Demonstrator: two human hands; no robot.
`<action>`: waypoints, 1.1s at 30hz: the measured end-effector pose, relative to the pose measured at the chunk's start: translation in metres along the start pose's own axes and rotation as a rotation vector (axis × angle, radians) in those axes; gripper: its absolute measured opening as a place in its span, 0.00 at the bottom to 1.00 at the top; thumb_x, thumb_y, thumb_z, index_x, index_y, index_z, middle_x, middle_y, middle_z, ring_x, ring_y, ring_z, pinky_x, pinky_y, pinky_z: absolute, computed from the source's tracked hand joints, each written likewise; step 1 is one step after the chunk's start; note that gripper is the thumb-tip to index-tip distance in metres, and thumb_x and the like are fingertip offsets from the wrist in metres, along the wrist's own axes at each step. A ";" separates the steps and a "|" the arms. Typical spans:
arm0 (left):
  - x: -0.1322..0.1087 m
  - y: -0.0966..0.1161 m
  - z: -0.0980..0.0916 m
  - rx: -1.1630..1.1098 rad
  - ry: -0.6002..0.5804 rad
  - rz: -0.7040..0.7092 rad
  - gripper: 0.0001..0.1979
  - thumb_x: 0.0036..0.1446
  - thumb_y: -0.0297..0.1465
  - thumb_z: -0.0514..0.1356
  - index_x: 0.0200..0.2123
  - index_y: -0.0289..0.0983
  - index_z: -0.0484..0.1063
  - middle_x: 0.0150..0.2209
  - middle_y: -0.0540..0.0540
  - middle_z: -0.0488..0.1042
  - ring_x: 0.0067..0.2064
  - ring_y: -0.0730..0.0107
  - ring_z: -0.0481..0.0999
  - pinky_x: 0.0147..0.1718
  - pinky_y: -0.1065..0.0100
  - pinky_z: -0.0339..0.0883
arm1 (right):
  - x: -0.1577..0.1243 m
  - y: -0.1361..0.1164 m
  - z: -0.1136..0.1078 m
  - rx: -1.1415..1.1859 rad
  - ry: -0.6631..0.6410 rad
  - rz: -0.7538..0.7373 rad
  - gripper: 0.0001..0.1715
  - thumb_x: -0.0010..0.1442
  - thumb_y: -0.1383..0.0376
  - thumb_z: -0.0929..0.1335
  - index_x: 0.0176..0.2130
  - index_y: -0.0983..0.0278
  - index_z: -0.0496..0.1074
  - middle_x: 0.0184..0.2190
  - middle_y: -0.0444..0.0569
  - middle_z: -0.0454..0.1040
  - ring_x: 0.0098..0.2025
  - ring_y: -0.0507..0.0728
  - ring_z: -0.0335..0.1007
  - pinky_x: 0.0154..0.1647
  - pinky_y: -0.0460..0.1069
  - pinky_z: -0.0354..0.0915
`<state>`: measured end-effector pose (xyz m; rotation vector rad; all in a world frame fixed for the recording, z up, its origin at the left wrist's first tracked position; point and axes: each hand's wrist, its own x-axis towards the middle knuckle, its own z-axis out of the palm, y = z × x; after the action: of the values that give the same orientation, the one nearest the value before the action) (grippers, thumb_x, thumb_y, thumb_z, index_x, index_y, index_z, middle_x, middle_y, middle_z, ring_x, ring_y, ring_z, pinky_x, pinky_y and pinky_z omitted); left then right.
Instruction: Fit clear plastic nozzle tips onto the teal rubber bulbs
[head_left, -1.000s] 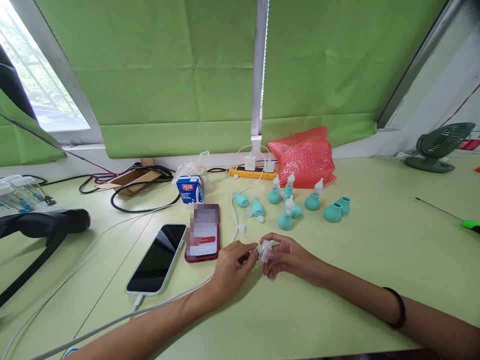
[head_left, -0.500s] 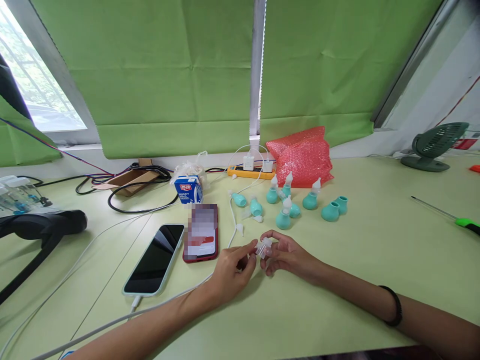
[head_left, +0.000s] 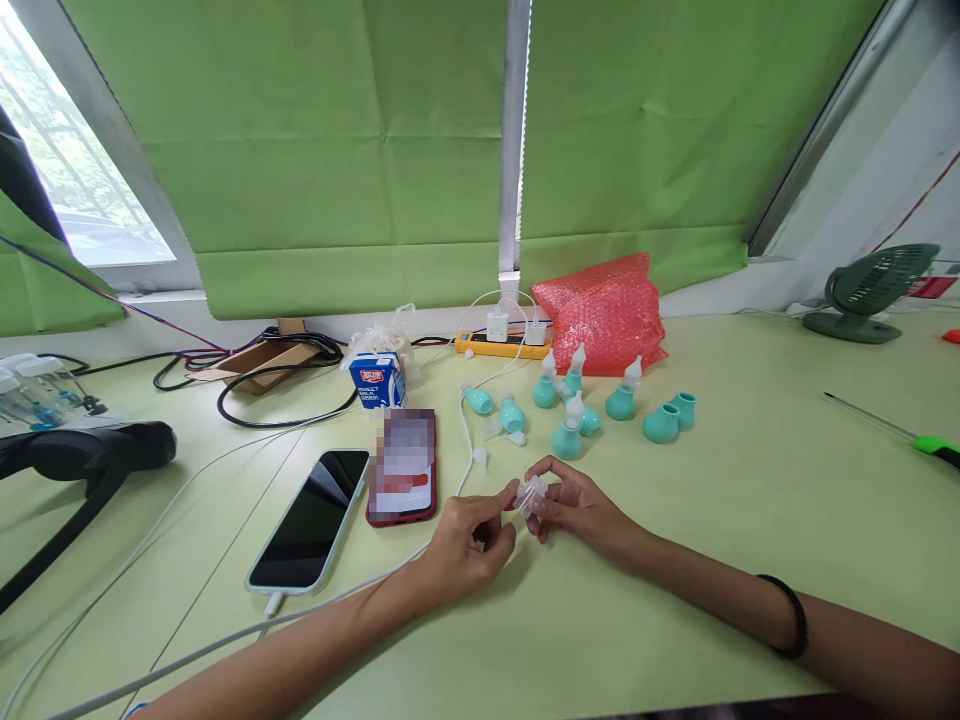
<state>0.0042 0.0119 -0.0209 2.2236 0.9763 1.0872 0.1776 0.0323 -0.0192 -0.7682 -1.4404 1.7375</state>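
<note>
Currently, your right hand [head_left: 576, 507] holds the clear part [head_left: 531, 496], at seven o'clock from the nearest teal bulb [head_left: 567, 444]. Your left hand [head_left: 466, 545] has a parted grip, index fingertip at the part's nine-o'clock side.

The left arm [head_left: 322, 645] slants up from the lower left of the frame to just below centre, its wrist nearly straight; the left hand [head_left: 469, 550] is palm inward, index finger [head_left: 491, 505] reaching to the right, thumb [head_left: 500, 550] apart below it, the other fingers curled; the right arm [head_left: 712, 580] slants in from the lower right edge; the right hand [head_left: 581, 508] meets it near centre, thumb and index finger bent in a pinch, the fingertips of both hands close together.
</note>
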 end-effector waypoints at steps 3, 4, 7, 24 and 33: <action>0.000 0.000 0.000 -0.009 -0.021 -0.005 0.20 0.47 0.23 0.50 0.46 0.30 0.67 0.16 0.55 0.53 0.18 0.80 0.51 0.18 0.76 0.52 | -0.001 -0.001 0.001 -0.014 -0.001 -0.015 0.18 0.49 0.57 0.67 0.34 0.62 0.55 0.24 0.43 0.69 0.24 0.49 0.64 0.25 0.46 0.61; 0.000 0.000 0.000 -0.007 -0.019 -0.001 0.20 0.47 0.24 0.50 0.45 0.30 0.68 0.16 0.55 0.54 0.18 0.79 0.52 0.18 0.75 0.52 | -0.001 -0.001 0.001 -0.018 -0.003 -0.019 0.18 0.49 0.57 0.67 0.34 0.62 0.55 0.26 0.44 0.69 0.24 0.49 0.63 0.25 0.46 0.62; 0.000 0.002 -0.001 -0.014 0.010 0.008 0.19 0.47 0.25 0.51 0.44 0.31 0.69 0.15 0.54 0.56 0.18 0.78 0.53 0.18 0.74 0.53 | -0.002 -0.002 0.003 -0.042 -0.022 -0.028 0.18 0.50 0.56 0.67 0.34 0.61 0.54 0.28 0.45 0.70 0.25 0.49 0.63 0.25 0.46 0.62; 0.008 0.003 -0.001 -0.701 -0.067 -0.370 0.21 0.45 0.31 0.62 0.44 0.35 0.63 0.38 0.43 0.71 0.38 0.67 0.70 0.33 0.70 0.65 | -0.012 0.002 0.008 -0.721 0.086 -0.419 0.15 0.56 0.65 0.62 0.44 0.59 0.56 0.44 0.50 0.64 0.48 0.56 0.61 0.48 0.53 0.60; 0.008 0.002 0.000 -0.910 -0.125 -0.497 0.17 0.41 0.30 0.64 0.37 0.31 0.71 0.32 0.43 0.75 0.34 0.65 0.73 0.35 0.68 0.64 | -0.011 0.006 0.007 -1.023 0.017 -0.582 0.20 0.58 0.66 0.60 0.50 0.58 0.53 0.47 0.51 0.62 0.52 0.56 0.51 0.48 0.54 0.60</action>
<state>0.0087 0.0168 -0.0158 1.2124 0.7083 0.8861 0.1769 0.0188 -0.0238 -0.7211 -2.2569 0.4866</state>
